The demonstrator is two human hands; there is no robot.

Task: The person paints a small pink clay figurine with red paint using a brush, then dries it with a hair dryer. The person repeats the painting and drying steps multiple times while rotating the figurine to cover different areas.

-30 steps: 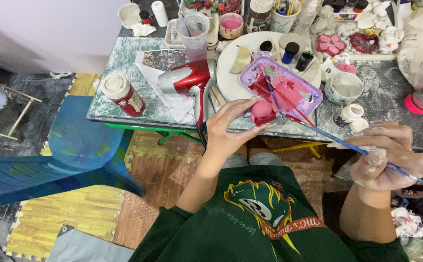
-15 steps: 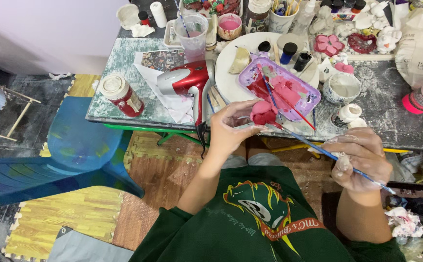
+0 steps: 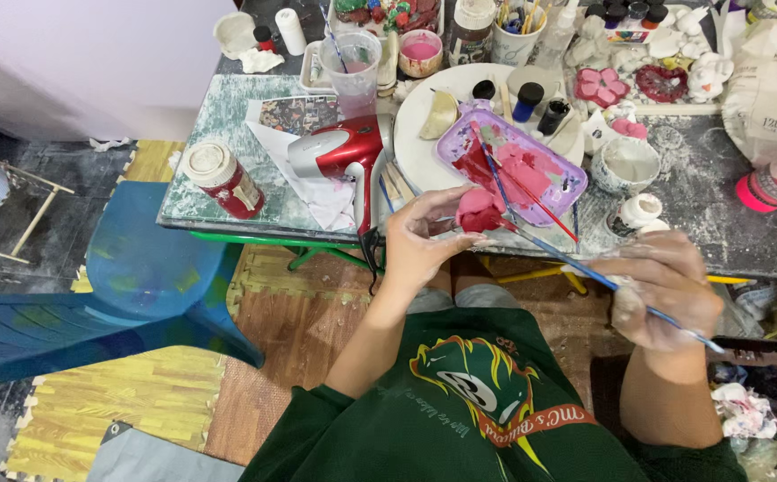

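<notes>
- Pink figure (image 3: 479,212): shape hard to make out, partly covered by the left hand (image 3: 420,241); fingers clamped around it, just off the table (image 3: 228,192) edge.
- Paintbrush (image 3: 585,268): pinched in the right hand (image 3: 665,290); long axis slants, tip up-left touching the figure, handle end down-right.
- Purple tray (image 3: 553,161) just behind.

Counts, placed relative to the red hair dryer (image 3: 339,152):

- Hair dryers: one.
- White-lidded red jars (image 3: 222,179): one, left of it.
- Clear plastic cups (image 3: 351,70): one, just behind it.
- Purple palette trays (image 3: 560,162): one, right of it.
- Blue-handled brushes (image 3: 603,282): one, held right of it.
- Blue plastic chairs (image 3: 139,277): one, lower left.
</notes>
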